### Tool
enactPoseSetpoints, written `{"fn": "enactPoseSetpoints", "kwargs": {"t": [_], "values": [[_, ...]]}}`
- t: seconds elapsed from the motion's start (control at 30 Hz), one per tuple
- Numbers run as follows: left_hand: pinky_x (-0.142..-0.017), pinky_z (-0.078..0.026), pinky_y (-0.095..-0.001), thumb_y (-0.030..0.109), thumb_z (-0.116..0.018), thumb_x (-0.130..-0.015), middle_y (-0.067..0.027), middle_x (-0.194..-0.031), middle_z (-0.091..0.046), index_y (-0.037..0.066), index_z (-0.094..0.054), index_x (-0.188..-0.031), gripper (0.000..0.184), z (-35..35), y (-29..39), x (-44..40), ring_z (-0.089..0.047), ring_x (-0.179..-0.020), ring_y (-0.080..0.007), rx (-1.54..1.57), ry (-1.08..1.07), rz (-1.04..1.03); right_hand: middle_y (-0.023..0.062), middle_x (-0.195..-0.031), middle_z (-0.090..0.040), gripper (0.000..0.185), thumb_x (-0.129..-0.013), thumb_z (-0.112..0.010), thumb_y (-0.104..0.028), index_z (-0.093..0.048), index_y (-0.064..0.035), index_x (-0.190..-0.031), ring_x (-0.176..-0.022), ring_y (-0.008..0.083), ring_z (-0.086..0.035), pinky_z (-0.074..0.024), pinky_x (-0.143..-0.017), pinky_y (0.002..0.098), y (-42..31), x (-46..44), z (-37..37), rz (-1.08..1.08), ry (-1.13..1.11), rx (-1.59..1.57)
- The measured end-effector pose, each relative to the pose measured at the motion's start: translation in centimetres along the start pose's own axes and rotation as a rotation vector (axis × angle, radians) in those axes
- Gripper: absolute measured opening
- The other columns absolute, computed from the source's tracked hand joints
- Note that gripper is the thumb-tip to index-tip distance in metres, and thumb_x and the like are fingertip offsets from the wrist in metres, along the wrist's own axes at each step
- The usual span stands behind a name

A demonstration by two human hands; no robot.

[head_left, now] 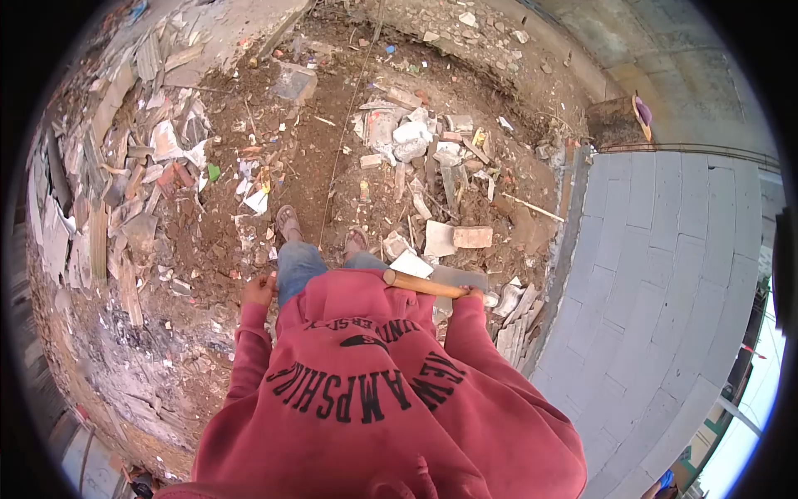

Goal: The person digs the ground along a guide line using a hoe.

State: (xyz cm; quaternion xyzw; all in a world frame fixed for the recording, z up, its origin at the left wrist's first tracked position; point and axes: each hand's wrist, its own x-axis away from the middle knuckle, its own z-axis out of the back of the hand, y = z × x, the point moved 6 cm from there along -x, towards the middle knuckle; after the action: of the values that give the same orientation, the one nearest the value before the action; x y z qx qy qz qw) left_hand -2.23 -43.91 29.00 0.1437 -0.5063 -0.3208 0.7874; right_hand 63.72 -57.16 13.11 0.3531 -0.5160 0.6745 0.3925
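Observation:
My right hand (472,294) is closed around a light wooden handle (424,285) that points left across the front of my red hoodie (357,358). Past the hand, a greyish end of the tool shows beside the rubble; its exact shape is hard to make out. My left hand (259,289) hangs beside my left thigh, fingers curled; whether it holds anything is too small to tell. Below me my sandalled feet (288,223) stand on brown soil. Ahead of the right foot lie a reddish brick (472,237) and a pale broken slab (439,239).
A heap of broken concrete (411,140) and bricks lies ahead. More rubble and planks (98,241) cover the left side. A grey block wall (648,274) runs along the right, with a brown block (613,123) near its far end. A thin line (353,104) crosses the soil.

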Motion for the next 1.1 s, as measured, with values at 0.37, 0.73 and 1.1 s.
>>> {"fn": "enactPoseSetpoints", "kwargs": {"t": [0.37,0.73,1.1], "values": [[-0.049,-0.047,-0.0283,0.044,-0.067,-0.094,-0.0055,-0.066,-0.066,0.004,-0.065,-0.082,0.041,-0.8,-1.8,-2.4,-0.061,-0.055,-0.0117,0.226,-0.022,0.089,0.0065,-0.071,-0.053,0.014,-0.091,-0.049,-0.017,-0.045,-0.0073,-0.102,-0.058,0.024,-0.052,-0.0519,-0.058,0.0373,1.5,11.5,-0.1,-0.129,-0.058,0.094],[-0.05,-0.049,-0.0335,0.046,-0.063,-0.096,-0.0055,-0.072,-0.067,0.005,-0.068,-0.093,0.041,0.4,-15.9,7.8,-0.062,-0.055,-0.0165,0.437,0.18,0.468,0.0068,-0.075,-0.053,0.016,-0.092,-0.048,-0.018,-0.046,-0.0068,-0.104,-0.062,0.0241,-0.052,-0.0518,-0.062,0.038,0.6,10.3,-5.8,-0.058,-0.169,0.382],[-0.06,-0.052,-0.0365,0.044,-0.072,-0.087,-0.0072,-0.063,-0.067,0.006,-0.073,-0.077,0.039,1.5,-8.7,14.6,-0.064,-0.058,-0.0197,0.267,0.365,0.328,0.0071,-0.079,-0.053,0.019,-0.093,-0.047,-0.02,-0.047,-0.0063,-0.106,-0.065,0.0241,-0.053,-0.0516,-0.065,0.0386,3.9,14.1,-24.0,0.083,-0.476,0.914]]}}
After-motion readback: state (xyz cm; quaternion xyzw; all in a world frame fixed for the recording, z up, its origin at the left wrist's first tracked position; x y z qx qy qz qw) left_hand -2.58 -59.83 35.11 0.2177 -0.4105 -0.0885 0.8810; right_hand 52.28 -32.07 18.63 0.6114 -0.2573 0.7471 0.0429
